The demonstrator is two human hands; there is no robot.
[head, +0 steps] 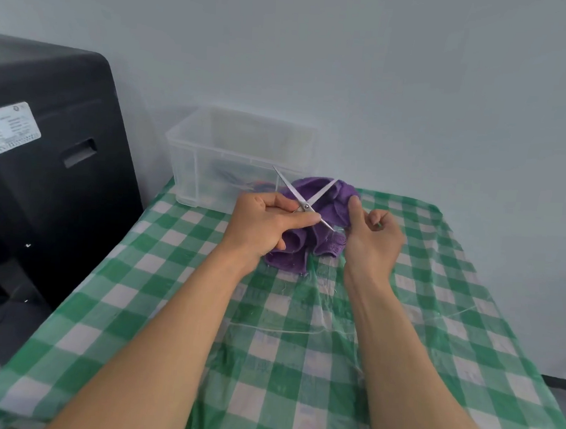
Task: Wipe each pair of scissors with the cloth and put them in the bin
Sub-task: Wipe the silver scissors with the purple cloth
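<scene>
Left hand (267,220) pinches the scissors (304,200), blades spread and handles hidden, over the purple cloth (292,252). Right hand (373,236) curls just right of the cloth; whether it holds anything I cannot tell. Behind the cloth, the bin (192,149) holds blurred contents; the black machine (45,202) has a white label (9,128) I can't read.

Left grip (267,225), right grip (372,243): bare. Forearms (170,334) bare, uncovered to frame's lower edge.

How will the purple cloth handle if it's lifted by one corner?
Probably floppy: the purple cloth hangs in soft bunched folds below the scissors. Likely light, so it would sag from the lifted corner. Its surface looks fuzzy, so it should grip rather than slip.
</scene>
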